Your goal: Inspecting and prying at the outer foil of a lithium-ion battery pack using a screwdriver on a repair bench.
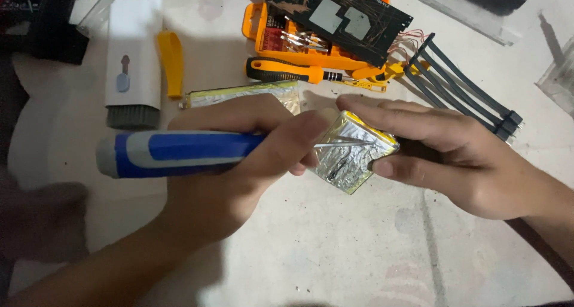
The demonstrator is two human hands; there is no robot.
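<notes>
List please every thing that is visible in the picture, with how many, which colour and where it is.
foil pack: one, silver with yellow edge, centre, between both hands
blue tool: one, blue and grey handle, thin metal tip on the foil pack
second foil pack: one, silver and yellow, flat behind the left hand
screwdriver: one, black and orange, above centre
orange case: one, holds metal bits, top centre
circuit board: one, dark, lying on the orange case
grey cables: a bundle, dark grey, upper right
white brush: one, white with grey bristles, upper left
yellow strip: one, beside the white brush
left hand: holds the blue tool
right hand: steadies the foil pack
</notes>
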